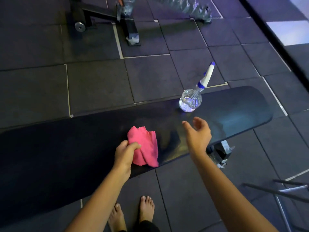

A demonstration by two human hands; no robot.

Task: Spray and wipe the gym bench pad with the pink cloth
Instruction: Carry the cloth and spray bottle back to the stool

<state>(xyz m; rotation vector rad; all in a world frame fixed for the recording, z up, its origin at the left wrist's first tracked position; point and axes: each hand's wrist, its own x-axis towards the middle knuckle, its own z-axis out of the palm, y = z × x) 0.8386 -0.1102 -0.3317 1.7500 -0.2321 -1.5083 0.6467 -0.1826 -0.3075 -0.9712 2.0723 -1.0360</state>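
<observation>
Both hands are hovering over the long dark bench pad (83, 148). Her left hand (124, 153) is closing its fingers around a bunched pink cloth (145, 148), which is lying on the near edge of the pad, roughly at its middle. Her right hand (198, 133) is hanging open above the pad, fingers spread and curled slightly, gripping nothing. Beyond it, a clear spray bottle (192, 99) with a white and blue nozzle is standing on the pad's far edge, apart from the open hand. A paler patch on the pad between cloth and bottle is possibly wet, though the dim light is making that hard to judge. 2 bare feet (132, 213) are planted on the dark floor tiles (192, 190) just below the pad.
</observation>
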